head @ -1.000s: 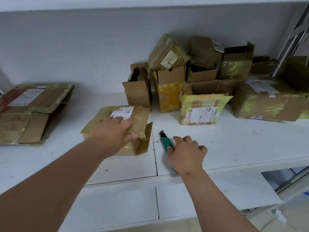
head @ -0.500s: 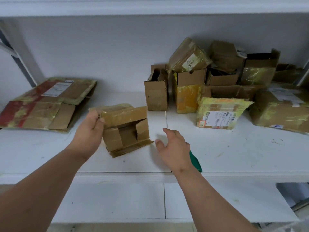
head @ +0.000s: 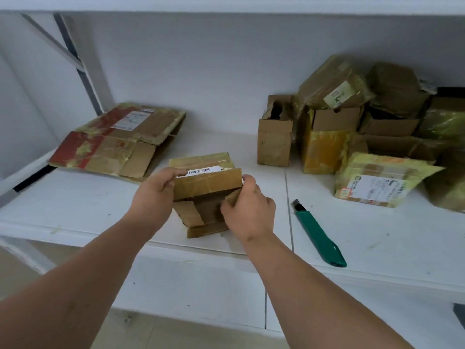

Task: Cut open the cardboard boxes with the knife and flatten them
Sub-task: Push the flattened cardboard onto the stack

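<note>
I have my left hand (head: 153,195) and right hand (head: 247,210) gripping the box (head: 206,187) (open-ended). The knife (head: 318,234) lies just right of my right hand.

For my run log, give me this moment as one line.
left hand: grips box | right hand: grips box flap | knife: lying on shelf

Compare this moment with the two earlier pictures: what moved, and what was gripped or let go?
The right hand let go of the green knife, which now lies on the shelf, and took hold of the small box. The left hand, which lay flat on the box, stood it on end and now grips it. The flattened boxes and the box pile stayed put.
</note>
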{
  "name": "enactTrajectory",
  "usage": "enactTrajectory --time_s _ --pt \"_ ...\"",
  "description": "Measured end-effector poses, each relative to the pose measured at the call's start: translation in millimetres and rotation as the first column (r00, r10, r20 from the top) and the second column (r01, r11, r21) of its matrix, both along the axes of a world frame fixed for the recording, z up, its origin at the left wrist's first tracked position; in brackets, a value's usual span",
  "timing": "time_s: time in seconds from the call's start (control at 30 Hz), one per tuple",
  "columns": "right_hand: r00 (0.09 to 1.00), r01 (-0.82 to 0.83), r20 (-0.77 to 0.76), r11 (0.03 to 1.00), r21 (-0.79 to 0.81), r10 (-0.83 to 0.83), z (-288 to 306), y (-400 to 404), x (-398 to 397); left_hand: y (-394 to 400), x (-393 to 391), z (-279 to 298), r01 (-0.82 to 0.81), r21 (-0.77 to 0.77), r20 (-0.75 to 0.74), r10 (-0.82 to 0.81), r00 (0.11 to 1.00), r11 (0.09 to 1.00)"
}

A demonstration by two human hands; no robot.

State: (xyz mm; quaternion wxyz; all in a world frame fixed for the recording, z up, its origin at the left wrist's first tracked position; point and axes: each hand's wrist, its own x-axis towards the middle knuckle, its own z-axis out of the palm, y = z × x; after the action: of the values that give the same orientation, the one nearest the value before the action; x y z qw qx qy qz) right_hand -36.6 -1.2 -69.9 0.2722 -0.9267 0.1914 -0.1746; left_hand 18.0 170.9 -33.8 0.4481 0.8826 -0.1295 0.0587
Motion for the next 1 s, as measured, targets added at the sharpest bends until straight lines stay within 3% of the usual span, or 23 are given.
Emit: enactTrajectory --time_s 0.07,0.2,0.3,0.4,0.6,0.7,0.8,0.9,1.0 --pt "0.998 -0.058 0.011 0.995 0.084 0.057 2.1 -3.7 -3.0 1.9 0.9 3.7 0.004 0.077 0.005 -0.005 1.0 0.997" --pt "0.993 -0.118 0.039 0.911 0.396 0.112 1.1 -17.4 -11.1 5.3 4.0 6.4 0.011 0.272 0.027 -0.019 0.999 0.962" --pt "0.985 -0.167 0.104 0.873 0.458 0.135 -2.8 -18.2 -16.6 1.4 2.8 1.5 -0.051 0.441 0.034 0.04 0.999 0.896" --pt "0.979 -0.203 0.13 0.841 0.501 0.159 -2.6 -18.8 -20.4 -2.4 4.9 -1.8 -0.105 0.383 0.069 0.085 0.994 0.918" --pt "0.973 -0.128 0.23 0.818 0.561 -0.005 9.6 -36.1 -22.8 -4.3 16.7 5.1 0.07 0.089 -0.045 -0.066 0.997 0.994" --pt "0.968 -0.16 0.248 0.851 0.5 0.036 9.2 -33.2 -18.8 -0.2 18.5 7.6 0.098 0.093 -0.073 -0.091 0.993 0.991" --pt "0.953 -0.26 0.226 0.926 0.274 0.201 1.0 -25.6 -17.9 21.4 26.4 3.3 0.065 0.296 -0.026 -0.06 0.998 0.953" --pt "0.936 -0.335 0.126 0.941 0.041 0.328 -10.8 -17.2 -18.0 47.0 32.9 -7.3 0.086 0.646 -0.023 -0.093 0.995 0.758" --pt "0.92 -0.391 -0.074 0.915 -0.098 0.385 -24.9 -8.2 -16.6 65.2 29.7 -21.4 0.226 0.793 -0.226 -0.072 0.972 0.566"
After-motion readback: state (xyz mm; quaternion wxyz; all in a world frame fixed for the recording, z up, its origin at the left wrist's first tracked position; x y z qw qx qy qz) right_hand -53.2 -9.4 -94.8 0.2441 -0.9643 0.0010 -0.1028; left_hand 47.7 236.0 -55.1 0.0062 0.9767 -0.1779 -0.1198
